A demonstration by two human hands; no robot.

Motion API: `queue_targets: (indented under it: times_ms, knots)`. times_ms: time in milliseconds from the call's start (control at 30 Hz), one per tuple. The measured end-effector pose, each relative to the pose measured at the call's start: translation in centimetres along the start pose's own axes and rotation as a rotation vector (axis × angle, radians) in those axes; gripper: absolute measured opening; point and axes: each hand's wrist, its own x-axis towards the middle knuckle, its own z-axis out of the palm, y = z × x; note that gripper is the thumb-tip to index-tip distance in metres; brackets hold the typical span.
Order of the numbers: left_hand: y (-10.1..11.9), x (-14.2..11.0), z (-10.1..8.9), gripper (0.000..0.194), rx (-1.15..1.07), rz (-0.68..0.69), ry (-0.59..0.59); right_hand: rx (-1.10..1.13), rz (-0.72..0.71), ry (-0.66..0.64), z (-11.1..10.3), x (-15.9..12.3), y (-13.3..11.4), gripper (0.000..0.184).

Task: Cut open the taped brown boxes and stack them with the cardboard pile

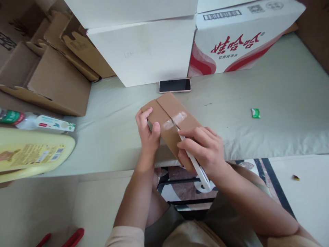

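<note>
Holding small brown box (pixel 163 116) over front edge of pale surface (pixel 115 137): left hand (pixel 148 132). Clear tape (pixel 180 117) across seam appears partly slit at knife tip; full cut not confirmed. Flaps shut, contents unseen; flaps judged not yet parted. Left hand curled round box's left end, thumb toward near side. Right hand (pixel 207 147) closed on white knife (pixel 200 174), fingers bunched near tip, handle slanting back toward body. Phone (pixel 174 85) lies just beyond box.
</note>
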Motion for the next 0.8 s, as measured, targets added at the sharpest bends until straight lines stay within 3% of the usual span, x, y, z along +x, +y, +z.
queue_targets:
  times_ms: [267, 600, 800]
  knots:
    - [0.15, -0.02, -0.06, 0.05, -0.017, 0.002, -0.003, -0.023, -0.044, -0.102, -0.16, 0.16, -0.29, 0.016]
    - [-0.26, -0.14, 0.0, 0.054, -0.016, -0.007, -0.013, -0.036, 0.11, -0.139, 0.02, 0.56, -0.49, 0.019]
    - [-0.05, -0.06, 0.0, 0.058, 0.018, -0.011, 0.001, 0.042, 0.062, 0.01, 0.15, 0.15, -0.22, 0.017]
